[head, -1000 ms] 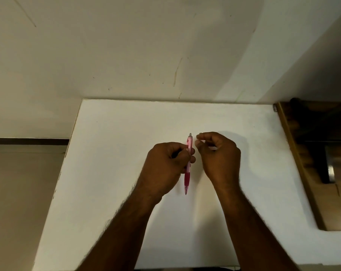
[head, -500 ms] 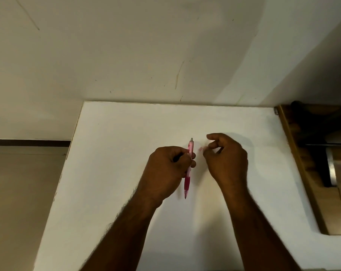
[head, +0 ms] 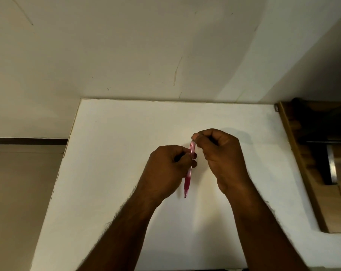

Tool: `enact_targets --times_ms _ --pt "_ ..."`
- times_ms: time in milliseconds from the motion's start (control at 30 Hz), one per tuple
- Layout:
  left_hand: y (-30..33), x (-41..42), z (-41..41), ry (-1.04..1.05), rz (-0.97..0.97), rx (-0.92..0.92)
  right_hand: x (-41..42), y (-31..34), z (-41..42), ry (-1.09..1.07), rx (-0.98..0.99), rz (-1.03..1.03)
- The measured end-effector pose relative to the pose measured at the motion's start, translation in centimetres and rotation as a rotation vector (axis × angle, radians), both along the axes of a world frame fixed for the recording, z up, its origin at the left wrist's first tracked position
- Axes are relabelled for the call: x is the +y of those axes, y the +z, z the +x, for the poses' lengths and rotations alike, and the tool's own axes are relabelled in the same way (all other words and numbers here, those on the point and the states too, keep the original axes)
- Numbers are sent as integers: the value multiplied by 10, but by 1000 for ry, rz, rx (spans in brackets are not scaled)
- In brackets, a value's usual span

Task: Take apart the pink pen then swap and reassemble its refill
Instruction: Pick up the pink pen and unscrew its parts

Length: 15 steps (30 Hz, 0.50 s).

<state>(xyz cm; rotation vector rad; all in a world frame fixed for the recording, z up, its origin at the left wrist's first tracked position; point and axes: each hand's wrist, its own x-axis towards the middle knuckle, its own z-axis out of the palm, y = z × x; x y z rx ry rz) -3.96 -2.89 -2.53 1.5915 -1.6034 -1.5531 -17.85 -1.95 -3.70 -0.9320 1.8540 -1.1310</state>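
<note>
While both hands grip it, pink pen [head: 189, 174] stands upright, tip down

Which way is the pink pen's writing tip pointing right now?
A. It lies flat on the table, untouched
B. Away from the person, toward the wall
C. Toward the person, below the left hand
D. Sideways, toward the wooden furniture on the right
C: the pink pen is gripped mid-barrel by the left hand, tip toward the person, while the right hand pinches its far end.

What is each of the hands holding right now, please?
Left hand: closed around the pink pen.
Right hand: fingertips pinching the pen's top end.
</note>
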Motion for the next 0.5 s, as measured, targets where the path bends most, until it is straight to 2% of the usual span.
enact_targets --times_ms 200,400,500 --pt "-2 2 -2 -49 2 -23 -2 -4 -2 -85 24 -87" --pt "-6 1 3 24 14 33 5 -18 -22 -169 421 41" --pt "-8 0 4 26 24 38 6 -28 -23 -109 660 126"
